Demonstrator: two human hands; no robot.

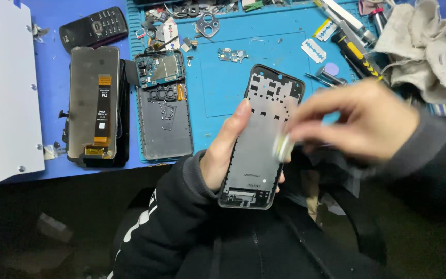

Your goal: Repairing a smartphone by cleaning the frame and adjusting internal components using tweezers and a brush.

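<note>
My left hand (225, 150) grips a dark grey phone frame (259, 150) from its left side, holding it upright over my lap with the bare inner face toward me. My right hand (357, 121) is blurred with motion at the frame's right edge. Its fingers pinch a small pale wad (284, 147) against the frame's surface. Both sleeves are dark.
On the blue mat (223, 93) lie an opened phone body with a circuit board (162, 106), small parts, a razor blade (314, 50) and tools. A loose screen panel (94, 103), a black keypad phone (94, 27), a white board (1, 88) and a grey rag (424, 46) lie around.
</note>
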